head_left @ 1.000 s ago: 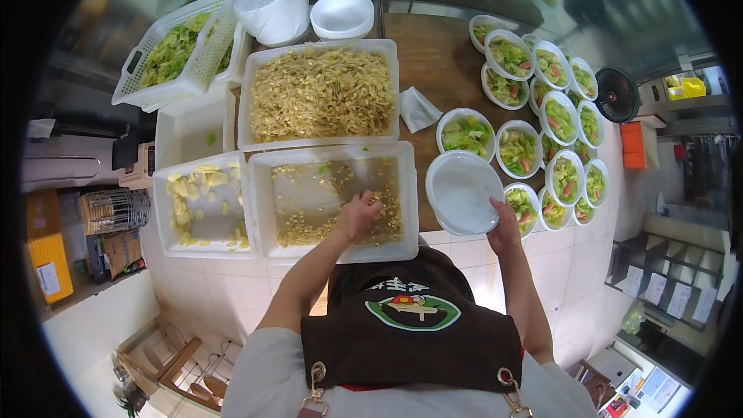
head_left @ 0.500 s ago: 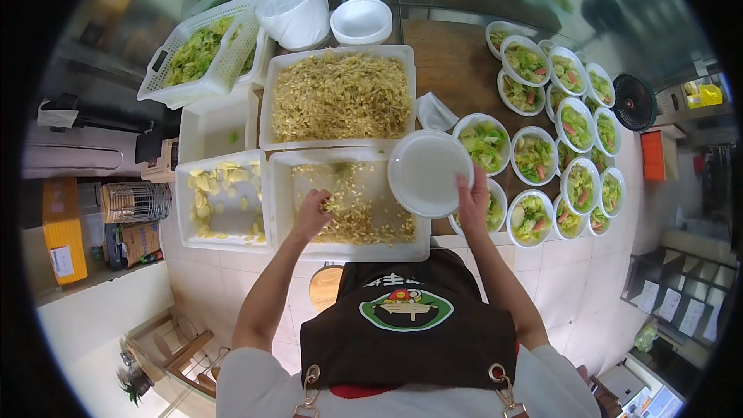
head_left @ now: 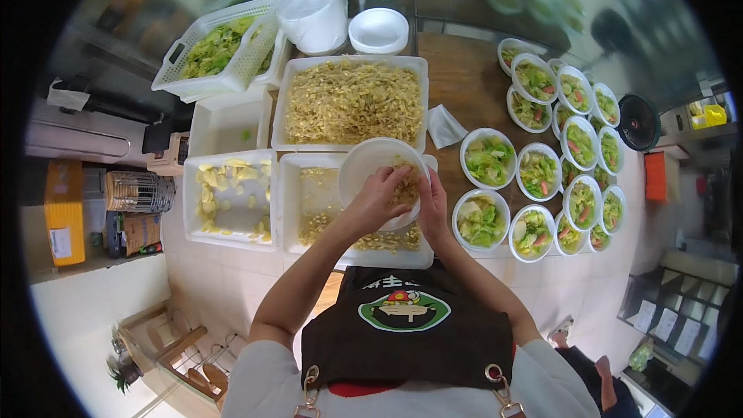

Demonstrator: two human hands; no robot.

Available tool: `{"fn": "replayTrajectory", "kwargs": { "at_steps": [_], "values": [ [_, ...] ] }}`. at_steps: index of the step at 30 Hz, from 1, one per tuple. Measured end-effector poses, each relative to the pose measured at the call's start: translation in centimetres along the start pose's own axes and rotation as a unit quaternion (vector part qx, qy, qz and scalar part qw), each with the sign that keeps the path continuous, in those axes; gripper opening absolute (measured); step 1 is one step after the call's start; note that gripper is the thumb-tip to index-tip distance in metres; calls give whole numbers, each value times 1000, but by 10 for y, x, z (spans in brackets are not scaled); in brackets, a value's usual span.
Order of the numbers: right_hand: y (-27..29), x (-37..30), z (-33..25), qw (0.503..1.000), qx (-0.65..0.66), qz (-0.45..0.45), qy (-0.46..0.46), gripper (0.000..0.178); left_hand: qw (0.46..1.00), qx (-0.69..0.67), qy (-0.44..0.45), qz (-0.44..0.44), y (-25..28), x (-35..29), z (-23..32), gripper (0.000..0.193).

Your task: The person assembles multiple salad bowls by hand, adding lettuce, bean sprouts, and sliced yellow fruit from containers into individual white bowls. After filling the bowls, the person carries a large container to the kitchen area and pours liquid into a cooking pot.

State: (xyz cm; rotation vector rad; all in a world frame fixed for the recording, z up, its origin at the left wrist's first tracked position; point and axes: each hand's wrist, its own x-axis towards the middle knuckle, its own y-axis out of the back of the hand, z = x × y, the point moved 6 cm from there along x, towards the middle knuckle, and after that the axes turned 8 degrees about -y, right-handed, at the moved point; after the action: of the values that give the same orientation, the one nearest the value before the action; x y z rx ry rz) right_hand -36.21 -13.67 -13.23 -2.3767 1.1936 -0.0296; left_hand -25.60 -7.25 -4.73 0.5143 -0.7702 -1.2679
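Bowl (head_left: 357,166) held over the lower tray (head_left: 371,260).
Right hand (head_left: 434,209) clamped on the bowl's right rim; left hand (head_left: 378,199) inside, at the sprouts (head_left: 405,187), though whether its fingers grip any cannot be told. A slackened one-sided hold, or a push from the left hand, could tip the bowl and spill sprouts.

the bowl (head_left: 358,172) is white — sprouts (head_left: 352,101) yellowish, apron (head_left: 410,352) dark brown.

Black fan (head_left: 639,122) near orange box (head_left: 655,177); wire rack (head_left: 141,191) left.
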Motion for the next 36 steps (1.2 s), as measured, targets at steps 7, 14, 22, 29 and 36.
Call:
{"fn": "replayTrajectory", "kwargs": {
  "at_steps": [7,14,22,29,36],
  "values": [
    [19,-8,14,998,-37,35,-26,33,960,-153,219,78,57,-49,-40,12],
    [51,-14,41,995,-50,42,-70,34,846,-178,416,282,107,-237,-237,13],
    [41,-16,18,978,-125,94,-136,38,686,291,650,152,194,-438,-447,63],
    [17,-6,17,971,-154,136,-121,39,547,136,807,176,222,-373,-461,85],
    [-31,7,28,961,-211,134,-120,40,631,263,676,274,210,-328,-438,51]
  ]
}}
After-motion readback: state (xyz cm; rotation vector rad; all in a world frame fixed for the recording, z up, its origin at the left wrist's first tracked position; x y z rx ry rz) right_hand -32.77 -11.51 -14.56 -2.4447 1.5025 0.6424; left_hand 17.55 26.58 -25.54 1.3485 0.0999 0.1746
